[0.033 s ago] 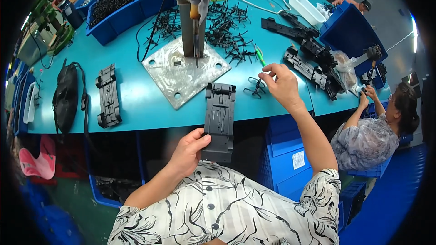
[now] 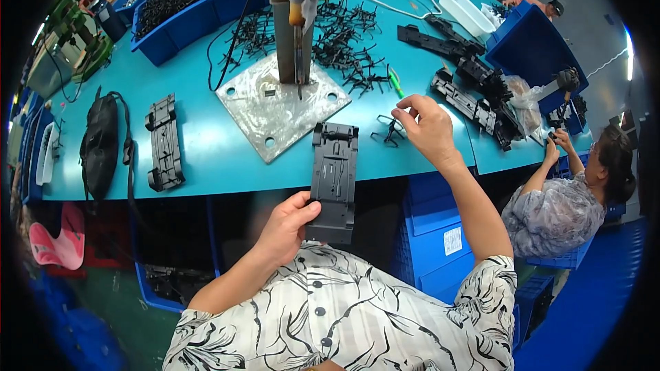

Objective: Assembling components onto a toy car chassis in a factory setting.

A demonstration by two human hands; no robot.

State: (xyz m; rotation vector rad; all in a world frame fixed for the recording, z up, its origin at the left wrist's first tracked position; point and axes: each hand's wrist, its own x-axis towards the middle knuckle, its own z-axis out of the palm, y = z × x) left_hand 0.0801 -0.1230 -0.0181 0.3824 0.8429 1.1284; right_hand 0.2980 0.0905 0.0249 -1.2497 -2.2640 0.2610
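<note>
My left hand (image 2: 287,228) grips the lower left edge of a long black plastic chassis plate (image 2: 335,178), thumb on top. The plate is held upright in front of my chest, its moulded face showing. My right hand (image 2: 430,130) hovers over the table's near edge, thumb and forefinger curled close together; whether anything is pinched between them I cannot make out. Just left of those fingertips is a thin black branched plastic part (image 2: 388,130). Beyond the plate stands a metal post (image 2: 283,48) on a square steel base (image 2: 258,120), with a wooden-handled tool (image 2: 295,17) against it.
Loose black branched parts (image 2: 347,41) lie behind the post; a blue bin (image 2: 165,45) holds more. Another chassis plate (image 2: 164,144) and a black pouch (image 2: 102,144) lie left. Chassis pieces (image 2: 467,99) and a green pen (image 2: 395,82) lie right. A co-worker (image 2: 560,196) sits at right.
</note>
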